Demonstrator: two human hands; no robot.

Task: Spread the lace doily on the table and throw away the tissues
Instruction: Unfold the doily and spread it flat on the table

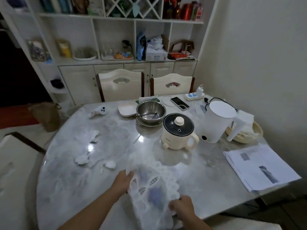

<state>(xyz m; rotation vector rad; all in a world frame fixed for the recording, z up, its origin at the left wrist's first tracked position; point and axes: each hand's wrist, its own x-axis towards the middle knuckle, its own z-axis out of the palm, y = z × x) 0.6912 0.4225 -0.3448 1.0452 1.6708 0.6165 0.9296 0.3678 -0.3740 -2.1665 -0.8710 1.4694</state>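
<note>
A white lace doily (152, 188) with scalloped edges hangs bunched over the near part of the grey marble table (207, 180). My left hand (123, 180) grips its left edge. At the lower right edge my right hand (181, 207) holds it too. Crumpled white tissues lie on the table to the left: one (81, 159), a smaller one (110, 164) and a torn piece (94, 135) further back.
A cream electric pot (178, 131), a white kettle (217, 122), steel bowls (150, 112), a white dish (127, 109), a phone (179, 103) and a power strip (194, 96) crowd the far right. Papers (259, 166) lie at the right edge. Two chairs (120, 84) stand behind.
</note>
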